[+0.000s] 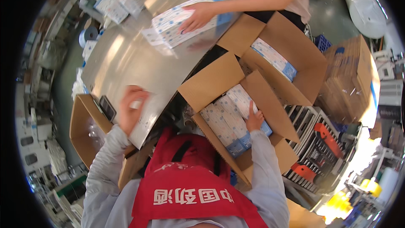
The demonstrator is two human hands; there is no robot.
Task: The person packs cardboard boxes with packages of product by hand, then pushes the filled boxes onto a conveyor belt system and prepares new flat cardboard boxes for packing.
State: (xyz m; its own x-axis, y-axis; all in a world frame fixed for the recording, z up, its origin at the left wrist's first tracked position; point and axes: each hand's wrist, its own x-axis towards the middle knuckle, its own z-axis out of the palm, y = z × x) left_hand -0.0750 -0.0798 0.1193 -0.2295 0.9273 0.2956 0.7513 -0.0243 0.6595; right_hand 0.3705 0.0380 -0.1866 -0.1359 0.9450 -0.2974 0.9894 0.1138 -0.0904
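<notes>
My right hand (pixel 254 120) reaches into an open brown carton (pixel 214 76). Its index finger is stretched out against a white patterned pack with a blue end (pixel 239 98), and the other fingers are partly bent. Several similar packs (pixel 219 120) stand in rows beside it, filling much of the carton. Over the near edge of the metal table (pixel 126 55), my left hand (pixel 131 107) is raised and smeared by motion. A small whitish patch shows among its bent fingers; I cannot tell whether it is a held thing.
Across the table, a co-worker's hand (pixel 197 17) rests on a block of white-and-blue packs (pixel 168 25). Another open carton (pixel 291 38) adjoins mine. A cardboard box (pixel 80 122) stands at left with a dark phone-like device (pixel 107 107) by its edge. Flattened cartons (pixel 344 80) are stacked at right.
</notes>
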